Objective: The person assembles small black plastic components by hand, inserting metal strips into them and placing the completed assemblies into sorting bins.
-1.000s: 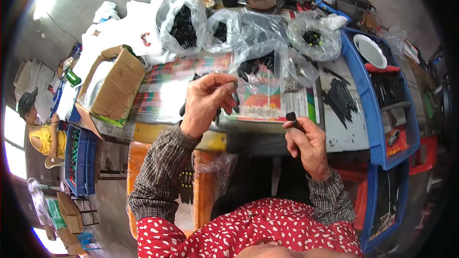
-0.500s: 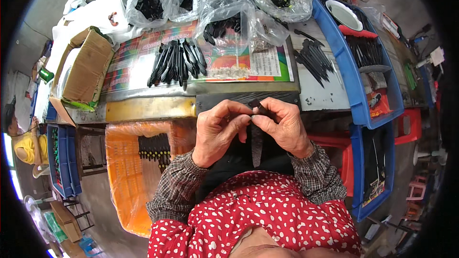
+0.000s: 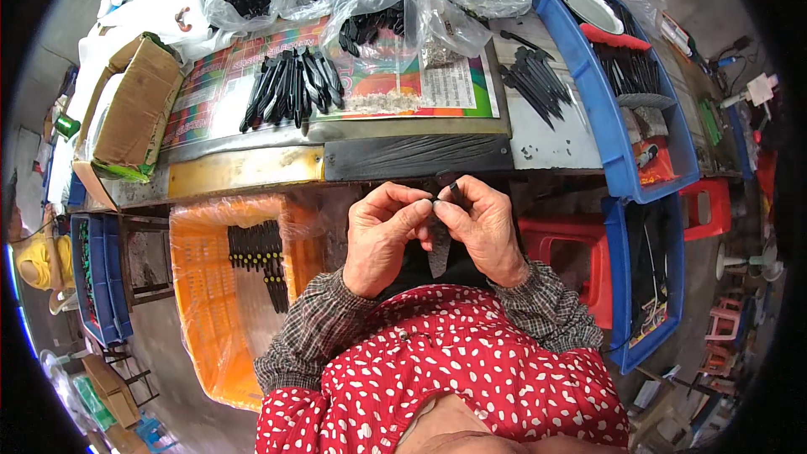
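just below the bench edge, over our lap, we have our left hand (image 3: 382, 235) and right hand (image 3: 481, 231) pinched together on one dark pointed piece (image 3: 439, 244), its tip hanging downward. half a second ago the hands met in the same spot; a second ago they were apart, left raised over the bench, so we judge a fresh piece was fetched and fitting is under way. the pile of black pieces (image 3: 290, 84) lies on the colourful sheet (image 3: 445, 84), an orange crate (image 3: 210, 286) at our left.

Single head-worn fisheye view, looking steeply down, close over the workbench (image 3: 252, 170) edge, rim bowed
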